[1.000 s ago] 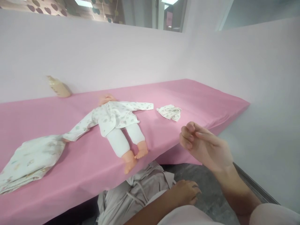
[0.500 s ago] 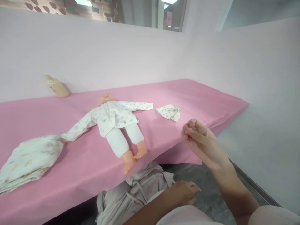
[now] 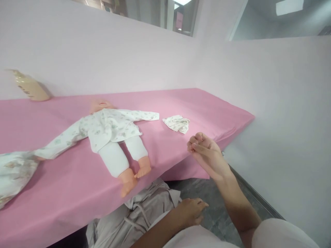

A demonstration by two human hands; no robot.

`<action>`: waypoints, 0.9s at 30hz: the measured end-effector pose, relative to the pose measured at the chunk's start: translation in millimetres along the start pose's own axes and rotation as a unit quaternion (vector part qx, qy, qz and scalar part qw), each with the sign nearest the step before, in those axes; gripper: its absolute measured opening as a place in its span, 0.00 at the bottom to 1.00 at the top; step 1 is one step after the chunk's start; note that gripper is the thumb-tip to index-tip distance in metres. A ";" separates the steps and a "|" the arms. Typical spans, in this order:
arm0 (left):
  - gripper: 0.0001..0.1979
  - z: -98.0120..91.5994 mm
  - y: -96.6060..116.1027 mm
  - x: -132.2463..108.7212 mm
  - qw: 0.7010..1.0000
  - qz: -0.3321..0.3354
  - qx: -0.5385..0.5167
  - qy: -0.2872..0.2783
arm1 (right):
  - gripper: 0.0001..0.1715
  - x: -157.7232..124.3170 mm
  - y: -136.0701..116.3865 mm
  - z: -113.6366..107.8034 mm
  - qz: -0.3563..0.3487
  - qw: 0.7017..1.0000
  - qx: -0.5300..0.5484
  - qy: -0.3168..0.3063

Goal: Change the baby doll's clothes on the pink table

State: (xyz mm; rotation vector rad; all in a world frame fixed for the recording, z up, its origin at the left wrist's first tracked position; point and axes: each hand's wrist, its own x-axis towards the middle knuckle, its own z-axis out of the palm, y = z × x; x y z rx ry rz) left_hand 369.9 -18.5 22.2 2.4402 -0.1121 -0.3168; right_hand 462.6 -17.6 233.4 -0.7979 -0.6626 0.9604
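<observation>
A baby doll (image 3: 111,127) lies on its back on the pink-covered table, dressed in a white printed wrap top and white trousers, its bare feet at the front edge. My right hand (image 3: 205,153) is raised over the table's front edge, fingers curled in against the thumb, with nothing visible in it. Just beyond it lies a small folded printed cloth (image 3: 177,124), apart from the hand. Low in front of my body, my left hand (image 3: 191,210) hangs with fingers loosely extended and apart, touching nothing on the table.
A pump bottle (image 3: 32,88) stands by the wall at the back left. A larger printed cloth (image 3: 15,175) lies at the left, touching the doll's sleeve end. The pink table cover (image 3: 207,106) hangs over the front edge. A white wall (image 3: 279,103) borders the right side.
The view has turned to the right, so the doll, cloths and bottle sit farther left. Both hands keep nearly the same pose; the things on the table have not moved.
</observation>
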 end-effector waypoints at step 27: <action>0.20 2.0 4.4 1.9 0.999 -0.012 0.037 0.025 | 0.10 28.8 19.5 -142.9 0.007 0.868 -0.347 0.354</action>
